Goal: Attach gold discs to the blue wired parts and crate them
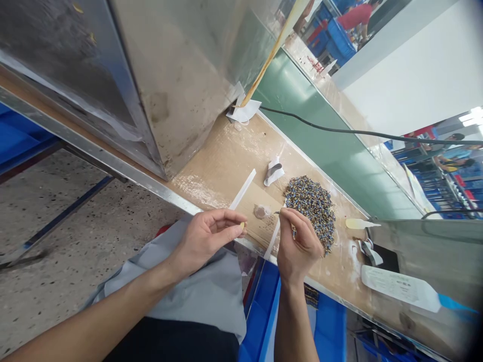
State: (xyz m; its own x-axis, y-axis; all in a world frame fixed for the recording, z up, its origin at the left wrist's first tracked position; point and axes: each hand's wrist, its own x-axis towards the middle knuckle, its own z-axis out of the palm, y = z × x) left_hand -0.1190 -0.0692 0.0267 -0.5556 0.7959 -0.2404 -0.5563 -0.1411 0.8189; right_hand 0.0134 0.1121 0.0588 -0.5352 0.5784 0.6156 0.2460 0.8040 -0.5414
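Observation:
My left hand [209,236] hovers at the near edge of the workbench [222,161], fingers curled, thumb and forefinger pinched on a tiny yellowish part [242,226]. My right hand [298,241] is closed around a thin dark tool [277,212], maybe tweezers, whose tip points at a small round clear dish [262,211]. Just beyond the right hand lies a heap of several small blue-and-gold parts [313,208]. A long white strip [242,189] lies left of the dish.
A large metal cabinet [169,75] stands on the bench at left. A green conveyor belt [320,125] runs behind, crossed by a black cable [339,130]. White label [400,288], folded paper [273,171], blue bins [264,311] below. Other people work far off at top right.

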